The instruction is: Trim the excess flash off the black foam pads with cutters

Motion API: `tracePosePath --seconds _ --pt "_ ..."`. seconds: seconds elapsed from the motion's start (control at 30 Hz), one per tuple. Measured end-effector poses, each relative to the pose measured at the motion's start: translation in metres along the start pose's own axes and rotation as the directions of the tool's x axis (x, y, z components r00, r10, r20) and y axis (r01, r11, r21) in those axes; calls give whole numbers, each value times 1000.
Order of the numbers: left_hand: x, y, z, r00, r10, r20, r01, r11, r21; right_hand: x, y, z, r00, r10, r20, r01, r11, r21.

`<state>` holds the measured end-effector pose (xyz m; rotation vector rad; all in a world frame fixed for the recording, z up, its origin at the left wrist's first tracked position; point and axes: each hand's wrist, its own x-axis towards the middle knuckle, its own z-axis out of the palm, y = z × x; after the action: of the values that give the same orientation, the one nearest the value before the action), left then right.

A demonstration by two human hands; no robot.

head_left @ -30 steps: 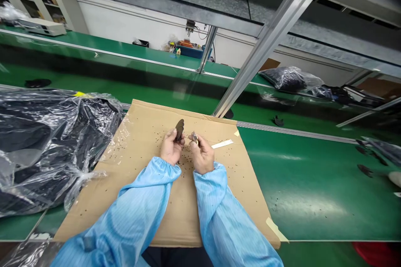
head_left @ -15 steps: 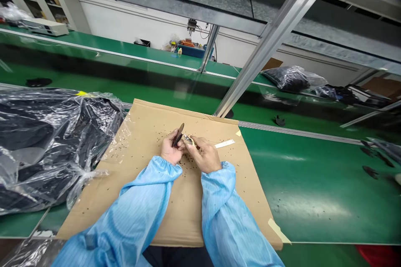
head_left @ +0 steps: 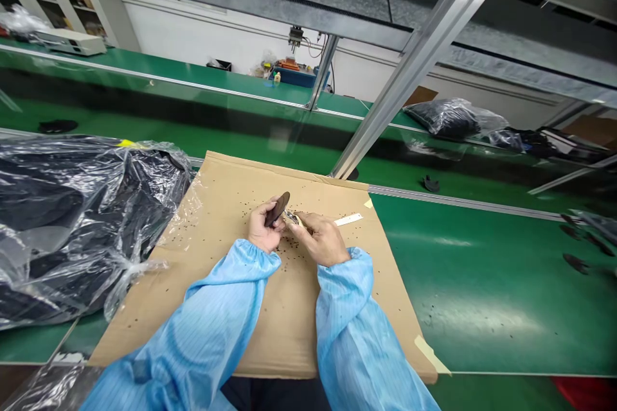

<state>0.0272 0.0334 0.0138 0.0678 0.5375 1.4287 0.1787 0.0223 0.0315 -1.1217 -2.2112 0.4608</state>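
My left hand (head_left: 265, 227) is closed on a thin, dark, rounded plastic part (head_left: 278, 208), which it holds tilted up above the brown paper. My right hand (head_left: 324, 237) grips small metal nippers (head_left: 292, 217) with a pale handle partly hidden by the fingers. The silver jaws point left and lie close against the dark part's edge; whether they touch it I cannot tell. Under both hands is the brown paper sheet (head_left: 284, 308), sprinkled with small dark bits. A white strip like a short ruler (head_left: 348, 220) lies just right of my right hand.
A large clear bag of dark parts (head_left: 87, 225) lies at the left. The slanted metal post (head_left: 385, 109) rises behind the paper. Several dark pieces (head_left: 576, 263) rest on the green table (head_left: 482, 289) at the right. Tape (head_left: 429, 353) holds the paper's near right corner.
The dark part has turned so that more of its flat face shows. My right hand has shifted slightly to the right, with the nippers still in it.
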Motion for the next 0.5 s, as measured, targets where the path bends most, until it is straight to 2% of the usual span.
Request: tracePosePath --seconds 0.2,0.33,0.5 --pt "1 2 -4 999 -39 1 39 999 23 0 -5 -10 997 15 69 -11 998 -55" --pt "3 3 -7 994 -107 -3 107 993 56 0 -11 -18 991 5 133 11 993 -116" --pt "4 2 -8 992 -110 -64 117 987 111 -1 -11 -23 987 23 159 5 984 -177"
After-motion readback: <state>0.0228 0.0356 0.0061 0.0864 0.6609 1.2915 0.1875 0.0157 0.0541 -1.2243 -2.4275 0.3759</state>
